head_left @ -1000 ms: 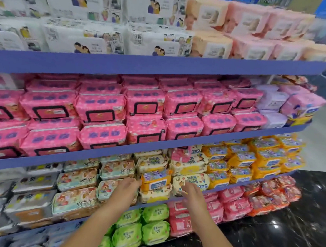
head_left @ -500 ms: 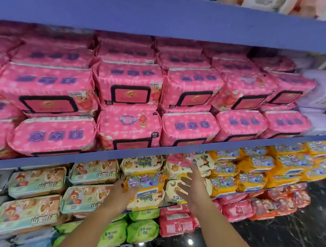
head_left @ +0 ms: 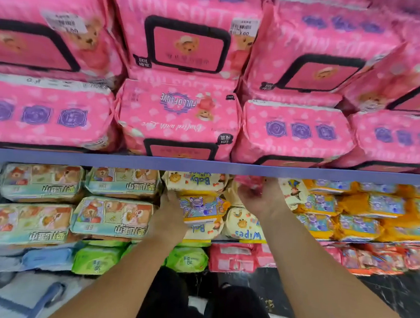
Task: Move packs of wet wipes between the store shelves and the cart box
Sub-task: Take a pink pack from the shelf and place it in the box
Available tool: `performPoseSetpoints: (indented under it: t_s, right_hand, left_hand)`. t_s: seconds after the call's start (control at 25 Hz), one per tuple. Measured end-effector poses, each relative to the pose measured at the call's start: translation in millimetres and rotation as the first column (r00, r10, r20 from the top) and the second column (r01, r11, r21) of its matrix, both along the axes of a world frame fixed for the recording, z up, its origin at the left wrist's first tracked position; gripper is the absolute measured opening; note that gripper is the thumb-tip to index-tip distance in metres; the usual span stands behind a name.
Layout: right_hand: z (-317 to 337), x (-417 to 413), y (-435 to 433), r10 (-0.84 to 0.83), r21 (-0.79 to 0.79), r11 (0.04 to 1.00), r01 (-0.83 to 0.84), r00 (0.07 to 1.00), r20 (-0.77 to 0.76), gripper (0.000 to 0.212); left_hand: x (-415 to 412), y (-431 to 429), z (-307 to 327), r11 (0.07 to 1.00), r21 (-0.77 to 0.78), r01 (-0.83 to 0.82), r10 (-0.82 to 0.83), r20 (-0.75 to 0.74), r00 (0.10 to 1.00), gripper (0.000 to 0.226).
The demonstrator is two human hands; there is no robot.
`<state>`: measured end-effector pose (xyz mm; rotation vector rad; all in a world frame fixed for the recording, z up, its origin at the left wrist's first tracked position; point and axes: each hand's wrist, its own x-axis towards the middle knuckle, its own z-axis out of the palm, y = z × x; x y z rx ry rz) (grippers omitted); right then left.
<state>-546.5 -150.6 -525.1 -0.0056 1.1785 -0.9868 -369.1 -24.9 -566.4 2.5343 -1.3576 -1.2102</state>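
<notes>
Item: yellow plastic wipes pack (head_left: 201,208) with blue label, stacked below the blue shelf edge (head_left: 80,157), long axis left-right, print upside down. The left hand (head_left: 169,214) grips its left end. The right hand (head_left: 260,199) pinches a crumpled pink pack (head_left: 248,182) just under that edge.

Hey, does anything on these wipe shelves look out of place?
Yes: a pink plastic wipes pack, gripped by the right hand, sits among cream Baby Wipes packs under the blue shelf edge, where neighbours are cream or yellow.

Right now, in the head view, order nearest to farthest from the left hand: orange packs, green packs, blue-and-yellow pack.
1. blue-and-yellow pack: touching the left hand, its right side.
2. green packs: shelf below.
3. orange packs: far right.
</notes>
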Motion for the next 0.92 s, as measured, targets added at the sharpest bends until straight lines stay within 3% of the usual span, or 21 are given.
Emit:
performPoseSetpoints:
  t_s: [0.08,0.24,0.32,0.4,0.48,0.56,0.72,0.8,0.84,0.92]
  right_hand:
    - [-1.1,-0.4,1.3,0.006,-0.014,1.000,-0.007,0.997,-0.079,0.036]
    - [5.4,-19.8,11.1,-0.036,-0.088,0.996,0.022,0.986,-0.164,0.020]
    - [5.0,-40.7,22.3,-0.051,-0.090,0.995,0.033,0.977,-0.209,0.013]
    - [6.8,-62.5,40.4,-0.028,-0.060,0.998,0.018,0.986,-0.164,0.016]
    - [17.1,-78.8,59.6,0.047,-0.014,0.999,-0.049,0.989,-0.141,0.016]
    - [26.5,-91.6,75.4,0.104,0.027,0.994,-0.102,0.984,-0.146,0.013]
    - [43.0,-110.2,101.4,0.231,0.005,0.973,-0.233,0.962,-0.148,0.012]
    - [49.1,-119.7,110.1,0.318,-0.042,0.945,-0.324,0.942,-0.110,0.012]
    - [53.2,-123.9,112.6,0.353,-0.060,0.931,-0.360,0.930,-0.099,0.019]
    - [62.4,-131.9,115.0,0.424,-0.079,0.899,-0.430,0.902,-0.084,0.051]
  left_hand:
    - [2.8,3.6,3.5,0.990,0.013,0.138,-0.138,0.113,0.984,0.079]
    - [-1.4,8.8,17.6,0.958,0.052,0.282,-0.287,0.198,0.937,0.057]
    - [-8.0,11.0,18.8,0.974,0.015,0.225,-0.226,0.090,0.970,0.057]
    - [-11.1,16.1,15.3,1.000,0.004,-0.027,0.027,-0.220,0.975,0.052]
    - [-11.9,24.3,17.6,0.971,0.093,-0.221,0.238,-0.473,0.848,0.049]
    - [-18.0,35.9,32.2,0.929,0.160,-0.333,0.358,-0.618,0.700,0.039]
    - [-30.4,63.6,65.4,0.845,0.258,-0.468,0.482,-0.745,0.460,0.031]
    - [-31.9,77.9,79.0,0.804,0.256,-0.537,0.499,-0.781,0.375,0.051]
    - [-34.5,86.5,86.3,0.774,0.250,-0.582,0.509,-0.791,0.338,0.061]
    - [-43.5,107.4,101.1,0.698,0.210,-0.685,0.516,-0.810,0.278,0.065]
